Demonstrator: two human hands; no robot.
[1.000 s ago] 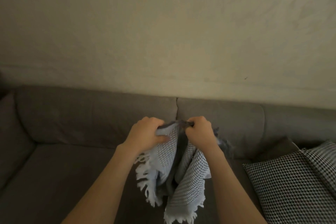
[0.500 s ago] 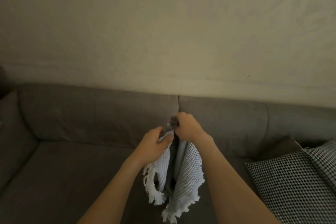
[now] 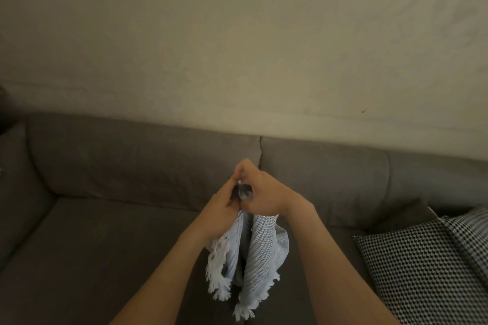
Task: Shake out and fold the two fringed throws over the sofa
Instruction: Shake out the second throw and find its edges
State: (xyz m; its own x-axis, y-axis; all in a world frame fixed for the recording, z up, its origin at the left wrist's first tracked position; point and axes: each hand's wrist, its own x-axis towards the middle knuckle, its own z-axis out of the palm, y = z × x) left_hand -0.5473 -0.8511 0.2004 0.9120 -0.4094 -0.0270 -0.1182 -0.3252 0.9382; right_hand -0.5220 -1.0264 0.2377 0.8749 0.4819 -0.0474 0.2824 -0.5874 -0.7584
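A pale blue-and-white woven throw (image 3: 260, 253) with white fringe hangs bunched from both of my hands above the brown sofa seat (image 3: 92, 258). My left hand (image 3: 223, 206) and my right hand (image 3: 264, 195) are pressed together at its top, each gripping the gathered upper edge. A darker grey layer shows between the folds. The fringed ends dangle below my wrists. A second throw cannot be told apart in view.
The sofa's back cushions (image 3: 145, 158) run across the middle, under a plain beige wall (image 3: 237, 34). A black-and-white houndstooth cushion (image 3: 427, 266) lies on the seat at the right. The left armrest (image 3: 13, 192) borders the seat.
My hands have come together from a spread grip, meeting at the throw's top. The cloth has narrowed into a tighter hanging bundle.
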